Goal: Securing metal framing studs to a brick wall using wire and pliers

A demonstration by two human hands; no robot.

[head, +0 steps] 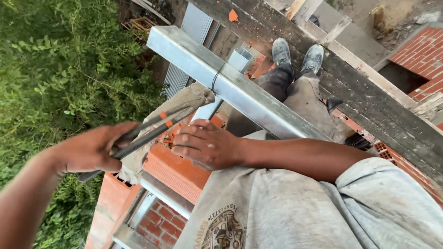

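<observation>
From the head camera, your left hand is clamped shut around the handles of the long grey metal pliers with an orange mark, and the tool runs up and to the right from your fist. Its jaws reach the thin dark tie wire wrapped round the square galvanised steel tube, which slants across in front of you. Your right hand sits just right of the pliers, fingers curled down onto the orange hollow clay brick; whether it grips anything underneath, you can't tell. The wire lies above both hands, well up from your right knuckles. Beyond the tube, your grey shoes stand by the weathered wooden plank. Green bushes fill the left.
</observation>
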